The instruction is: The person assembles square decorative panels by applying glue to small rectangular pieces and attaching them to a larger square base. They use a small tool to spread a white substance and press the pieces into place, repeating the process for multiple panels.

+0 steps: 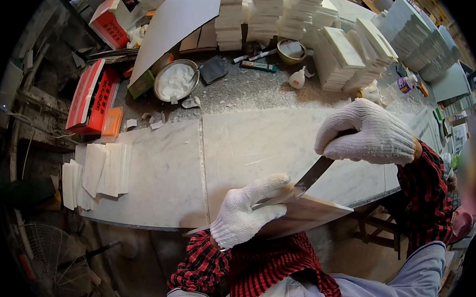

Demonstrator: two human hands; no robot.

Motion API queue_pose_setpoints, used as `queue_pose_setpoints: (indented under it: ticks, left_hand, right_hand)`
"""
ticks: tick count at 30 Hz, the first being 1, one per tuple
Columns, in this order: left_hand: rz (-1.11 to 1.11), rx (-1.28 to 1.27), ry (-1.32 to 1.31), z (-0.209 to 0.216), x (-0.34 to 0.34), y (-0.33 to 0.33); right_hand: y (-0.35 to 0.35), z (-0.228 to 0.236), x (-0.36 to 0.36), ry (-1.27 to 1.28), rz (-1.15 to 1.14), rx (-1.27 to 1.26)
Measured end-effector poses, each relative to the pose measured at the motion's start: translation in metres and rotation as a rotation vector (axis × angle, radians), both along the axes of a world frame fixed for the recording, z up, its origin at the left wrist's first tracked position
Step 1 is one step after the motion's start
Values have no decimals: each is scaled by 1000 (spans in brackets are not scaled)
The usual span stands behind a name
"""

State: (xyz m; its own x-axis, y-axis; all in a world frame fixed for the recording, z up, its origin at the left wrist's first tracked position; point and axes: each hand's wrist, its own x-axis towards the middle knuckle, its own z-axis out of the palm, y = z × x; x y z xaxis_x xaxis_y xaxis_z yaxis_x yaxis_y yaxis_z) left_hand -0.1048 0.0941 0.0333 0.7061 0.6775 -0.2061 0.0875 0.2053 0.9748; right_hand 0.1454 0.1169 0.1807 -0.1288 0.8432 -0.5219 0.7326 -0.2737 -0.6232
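Brace the thin pale slab (323, 209) the left white-gloved hand (248, 211) grips; the right white-gloved hand (372, 134) clasps a grey metal blade (314, 174).

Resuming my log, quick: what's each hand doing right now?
Left hand: closed, holding the pale slab.
Right hand: closed, holding the dark blade.

Workbench (235, 94) | nearer than powder bowl (156, 89): pale slabs (260, 139) | left of bowl, nearer — orange box (112, 122), white strips (109, 168) | right: dark pad (213, 69), white bottle (296, 80) — tile stacks (334, 62) beyond
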Motion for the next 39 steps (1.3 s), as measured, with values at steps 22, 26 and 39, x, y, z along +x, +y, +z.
queue_pose_setpoints:
  ticks: [22, 26, 39]
  left_hand:
    - [-7, -105, -182, -7, 5, -2]
    - [27, -135, -239, -7, 5, -4]
    - [28, -269, -276, -8, 5, -4]
  right_hand:
    - [-58, -23, 32, 123, -478, 369]
    - [-39, -75, 44, 299, -563, 330]
    - [147, -182, -43, 694, -541, 313]
